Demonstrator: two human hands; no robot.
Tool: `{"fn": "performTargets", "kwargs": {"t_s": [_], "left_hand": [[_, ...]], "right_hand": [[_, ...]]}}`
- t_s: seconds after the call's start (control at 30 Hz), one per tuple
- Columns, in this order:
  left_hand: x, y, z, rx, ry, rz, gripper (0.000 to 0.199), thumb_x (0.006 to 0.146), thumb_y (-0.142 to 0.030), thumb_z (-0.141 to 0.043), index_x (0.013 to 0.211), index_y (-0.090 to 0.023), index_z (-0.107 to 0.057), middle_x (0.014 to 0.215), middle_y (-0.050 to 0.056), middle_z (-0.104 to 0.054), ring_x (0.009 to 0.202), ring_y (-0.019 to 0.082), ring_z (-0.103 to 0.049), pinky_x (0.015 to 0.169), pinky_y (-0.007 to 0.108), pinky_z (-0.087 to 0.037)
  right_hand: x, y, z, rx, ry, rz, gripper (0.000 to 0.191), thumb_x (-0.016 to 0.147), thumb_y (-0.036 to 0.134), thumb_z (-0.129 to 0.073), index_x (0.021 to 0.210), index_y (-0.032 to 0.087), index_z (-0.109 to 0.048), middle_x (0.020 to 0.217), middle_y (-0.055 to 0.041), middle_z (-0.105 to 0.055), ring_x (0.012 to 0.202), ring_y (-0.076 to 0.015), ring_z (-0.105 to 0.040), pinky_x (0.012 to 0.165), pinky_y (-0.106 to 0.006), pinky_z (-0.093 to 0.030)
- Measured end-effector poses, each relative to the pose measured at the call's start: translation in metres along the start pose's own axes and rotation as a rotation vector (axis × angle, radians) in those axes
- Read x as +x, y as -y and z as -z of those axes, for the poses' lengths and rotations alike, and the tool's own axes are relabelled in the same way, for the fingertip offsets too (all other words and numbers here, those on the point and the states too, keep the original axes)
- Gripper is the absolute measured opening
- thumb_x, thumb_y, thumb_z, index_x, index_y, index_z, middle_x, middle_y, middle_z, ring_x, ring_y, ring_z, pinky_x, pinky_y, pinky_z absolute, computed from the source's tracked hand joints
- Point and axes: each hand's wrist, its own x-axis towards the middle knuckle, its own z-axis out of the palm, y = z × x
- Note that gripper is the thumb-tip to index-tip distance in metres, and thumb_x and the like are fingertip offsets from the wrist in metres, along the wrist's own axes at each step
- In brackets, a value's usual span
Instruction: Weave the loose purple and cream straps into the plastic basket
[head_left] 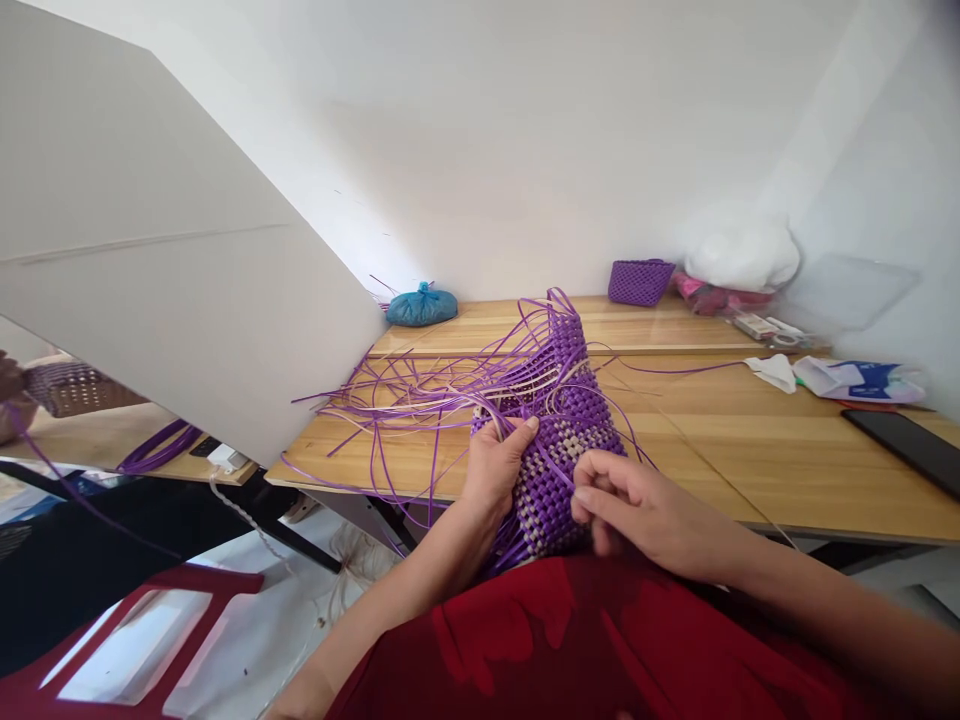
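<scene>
A purple and beige woven basket point(562, 480) lies tilted at the table's front edge, against the red clothing. My left hand point(499, 460) grips its left edge, thumb on top of the weave. Close to the basket's right side, my right hand point(619, 500) has its thumb and index finger pinched together at the end of a purple strip point(555, 465) that crosses the weave. Many loose purple and beige strips point(420, 400) fan out leftward from the basket over the table. The inside of the basket is mostly hidden.
On the wooden table point(697, 430) are a blue bag point(421, 305), a small purple basket point(640, 282), a white bag point(742, 255), plastic packets point(859, 380) and a black phone point(904, 450). A grey partition point(165, 250) stands at left, a red chair point(142, 640) below.
</scene>
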Motion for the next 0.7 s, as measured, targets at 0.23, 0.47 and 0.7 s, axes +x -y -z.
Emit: {"fn": "performTargets", "kwargs": {"t_s": [0.23,0.47,0.7], "left_hand": [[0.0,-0.001,-0.002,-0.016,-0.021,0.02,0.036,0.058,-0.036,-0.085,0.072,-0.014,-0.061,0.061,-0.003,-0.058,0.055,0.009,-0.049,0.057,0.024,-0.039],[-0.002,-0.002,0.0,0.011,0.031,-0.031,0.035,0.057,-0.035,-0.087,0.072,-0.014,-0.064,0.062,-0.002,-0.06,0.056,0.008,-0.05,0.058,0.023,-0.038],[-0.002,0.001,0.004,-0.19,0.081,0.096,0.032,0.061,-0.037,-0.085,0.078,-0.014,-0.07,0.066,0.001,-0.065,0.059,0.011,-0.055,0.063,0.025,-0.043]], "right_hand": [[-0.01,0.004,0.032,-0.71,-0.171,0.344,0.021,0.09,0.011,-0.045,0.092,0.021,-0.064,0.092,-0.0063,-0.065,0.082,-0.0184,-0.06,0.07,-0.03,-0.043],[0.032,0.054,0.042,-0.7,0.06,0.486,0.022,0.094,0.025,-0.049,0.078,0.018,-0.062,0.081,-0.0029,-0.066,0.071,-0.0136,-0.056,0.066,-0.026,-0.037],[0.107,0.042,0.059,-0.955,0.015,0.448,0.019,0.084,0.02,-0.054,0.076,0.02,-0.071,0.078,-0.0031,-0.069,0.076,-0.0175,-0.059,0.067,-0.029,-0.035]]}}
